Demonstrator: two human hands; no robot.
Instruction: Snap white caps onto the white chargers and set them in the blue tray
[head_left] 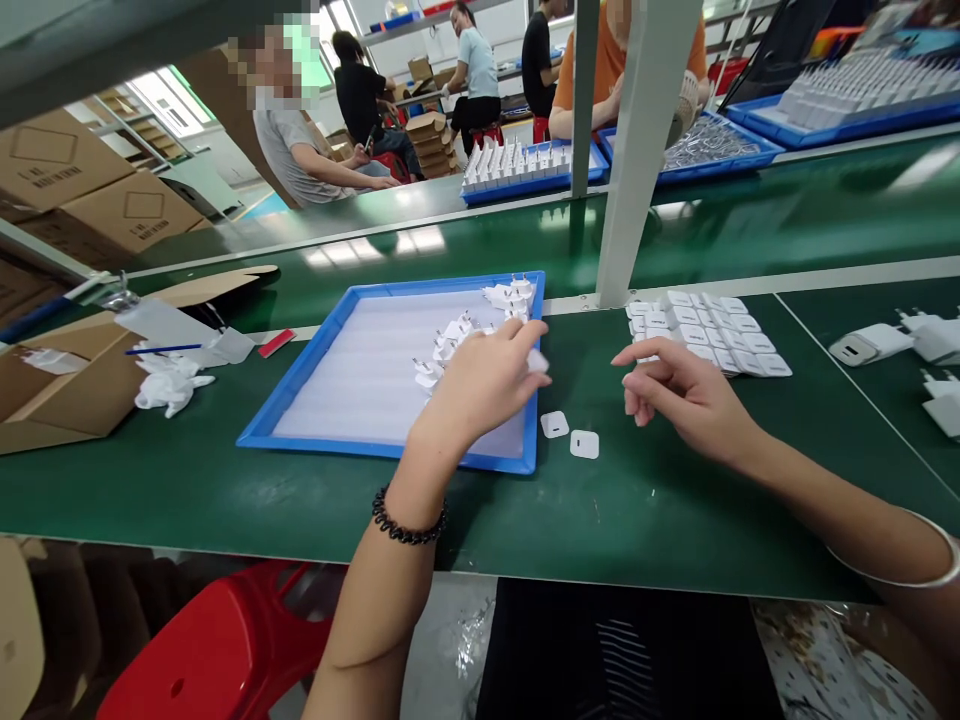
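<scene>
My left hand (480,380) reaches over the right side of a blue tray (390,452), thumb and fingers closed around a small white piece (537,362), blurred and partly hidden. Beneath and behind that hand, several white plug chargers (454,335) lie in the tray on a pale liner. My right hand (679,395) hovers above the green bench with its index finger stretched out, the others loosely curled, and nothing visible in it. Beside it lies a block of white charger face plates (720,335). Two loose face plates (585,444) with slots lie between my hands.
White chargers (874,343) lie at the right edge. To the left are an open cardboard box (67,400), crumpled white gloves (169,385) and a red piece (277,343). A metal post (637,150) rises behind the tray. A red stool (202,650) stands below; people sit beyond.
</scene>
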